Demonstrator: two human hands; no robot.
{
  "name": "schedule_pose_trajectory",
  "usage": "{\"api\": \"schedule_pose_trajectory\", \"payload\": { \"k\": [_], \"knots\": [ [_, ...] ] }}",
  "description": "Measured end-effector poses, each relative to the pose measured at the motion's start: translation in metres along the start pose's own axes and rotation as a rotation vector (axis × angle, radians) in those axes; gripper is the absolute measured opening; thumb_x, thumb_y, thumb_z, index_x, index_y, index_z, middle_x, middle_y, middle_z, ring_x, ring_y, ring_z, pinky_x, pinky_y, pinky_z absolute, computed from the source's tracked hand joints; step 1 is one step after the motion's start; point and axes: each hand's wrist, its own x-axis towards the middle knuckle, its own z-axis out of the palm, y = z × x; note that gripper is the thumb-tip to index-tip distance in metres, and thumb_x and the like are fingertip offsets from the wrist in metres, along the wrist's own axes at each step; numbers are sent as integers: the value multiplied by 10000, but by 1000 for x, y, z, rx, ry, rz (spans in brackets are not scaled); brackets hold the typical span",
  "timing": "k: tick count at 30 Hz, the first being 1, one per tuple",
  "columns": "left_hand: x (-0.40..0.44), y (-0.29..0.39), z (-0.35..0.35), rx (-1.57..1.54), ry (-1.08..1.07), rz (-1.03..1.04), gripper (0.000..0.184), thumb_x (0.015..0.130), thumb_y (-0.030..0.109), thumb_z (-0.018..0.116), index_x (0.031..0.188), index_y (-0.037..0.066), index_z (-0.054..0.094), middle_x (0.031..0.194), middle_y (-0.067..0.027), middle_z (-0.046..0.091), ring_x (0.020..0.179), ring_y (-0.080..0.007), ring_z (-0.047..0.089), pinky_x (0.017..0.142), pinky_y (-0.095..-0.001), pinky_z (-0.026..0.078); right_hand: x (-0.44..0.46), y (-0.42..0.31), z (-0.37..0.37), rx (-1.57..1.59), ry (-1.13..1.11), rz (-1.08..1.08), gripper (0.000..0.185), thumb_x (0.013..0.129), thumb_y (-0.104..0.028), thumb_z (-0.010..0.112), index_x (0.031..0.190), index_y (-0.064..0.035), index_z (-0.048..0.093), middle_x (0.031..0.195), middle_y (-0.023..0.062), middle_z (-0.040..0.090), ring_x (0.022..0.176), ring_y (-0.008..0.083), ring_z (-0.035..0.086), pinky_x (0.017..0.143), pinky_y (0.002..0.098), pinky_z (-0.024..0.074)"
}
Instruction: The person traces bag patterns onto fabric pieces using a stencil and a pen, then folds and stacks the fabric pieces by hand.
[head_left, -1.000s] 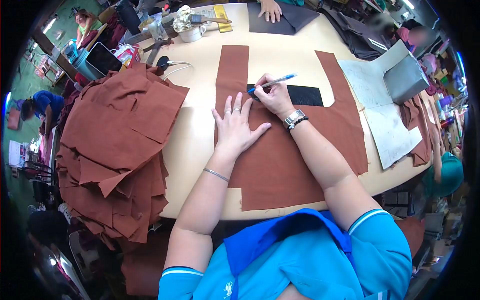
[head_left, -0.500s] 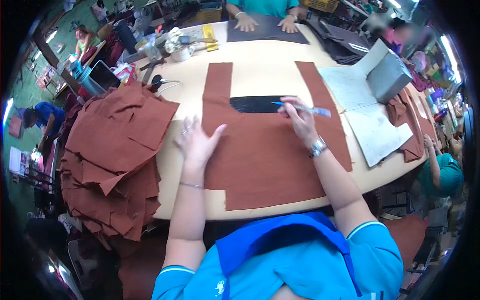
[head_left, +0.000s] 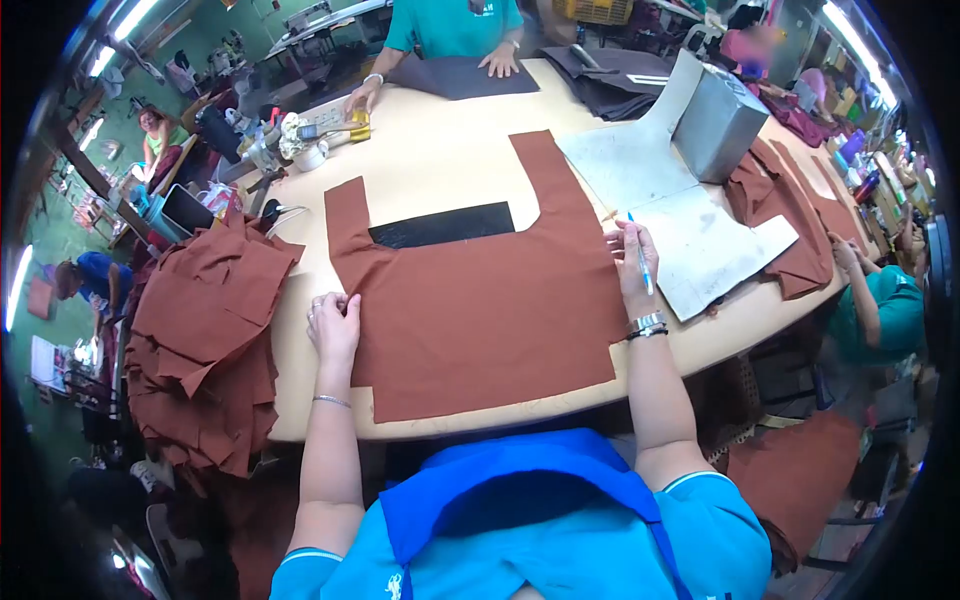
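A rust-brown cut fabric panel (head_left: 490, 320) with two upright strips lies spread on the table before me. Under its notched upper edge shows a black flat piece (head_left: 440, 226). My left hand (head_left: 335, 325) is at the panel's left edge, its fingers curled and closed on the cloth there. At the opposite edge is my right hand (head_left: 634, 262), with a blue-tipped pen (head_left: 645, 270) held in it. The right fingers are bent beside the cloth; whether they also grip it I cannot tell.
Rumpled brown fabric pieces (head_left: 205, 320) hang over the table's left side. To the right lie pale templates (head_left: 700, 245) with a grey metal block (head_left: 718, 125) on them. Across the table, a co-worker's hand (head_left: 500, 60) rests on dark fabric (head_left: 465, 80). A white cup (head_left: 311, 156) stands far left.
My left hand has gone from lying spread to closing at the panel's left edge. My right hand has moved from the black piece to the right edge. The panel is turned slightly.
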Motion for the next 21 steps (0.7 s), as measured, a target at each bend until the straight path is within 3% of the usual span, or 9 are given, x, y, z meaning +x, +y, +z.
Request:
{"api": "schedule_pose_trajectory", "payload": {
  "k": [3,6,8,10,11,14,17,21],
  "knots": [
    [-10,14,-18,-155,-30,-107,554,832,543,670,1017,21,668,1026,-196,694,973,-334,665,848,-423,505,1,-8,-1,147,15,85,317,1021,-333,485,1070,-57,631,862,18,677,752,53,573,656,211,459],
    [-1,-31,-4,-137,-249,-86,624,805,537,703,1143,16,639,1046,-198,691,994,-311,667,851,-403,510,1,-16,-2,210,18,105,316,1019,-337,485,1066,-61,633,856,16,678,738,55,578,654,211,459],
    [-8,-29,-13,-396,-282,-29,535,890,406,663,1233,3,587,1102,-149,683,1021,-240,653,889,-366,499,0,-18,0,214,3,98,326,1018,-343,485,1070,-58,633,853,17,680,739,60,582,666,216,463],
    [-16,-16,-10,-649,-146,64,461,940,334,624,1252,-2,570,1145,-117,667,1032,-207,637,905,-349,494,0,-17,1,212,-22,85,329,1017,-346,486,1070,-57,635,851,17,681,743,63,586,674,220,465],
    [-27,9,-27,-780,-171,-71,410,988,271,558,1291,-4,531,1208,-89,627,1078,-179,595,956,-332,464,0,-18,3,201,-36,62,339,1016,-350,488,1072,-50,637,846,16,681,751,65,587,679,222,457],
    [-21,21,-65,-1139,-223,-273,411,990,280,560,1302,14,524,1207,-89,618,1117,-166,569,990,-328,435,-3,-19,3,110,-99,16,346,1014,-348,493,1067,-39,641,844,19,678,757,69,585,686,227,453],
    [-2,-22,-126,-990,-178,-199,415,969,298,589,1260,2,561,1185,-89,629,1081,-155,587,939,-325,469,-8,-22,6,24,-136,11,319,1015,-305,500,1066,-28,650,847,31,676,757,89,589,704,236,465],
    [-60,-51,-241,-724,52,-134,423,955,296,596,1255,-1,568,1191,-94,632,1089,-158,585,943,-321,466,-11,-21,9,-127,-236,-62,285,997,-254,532,1062,-6,656,854,54,680,776,114,617,723,256,496]
  ]
}}
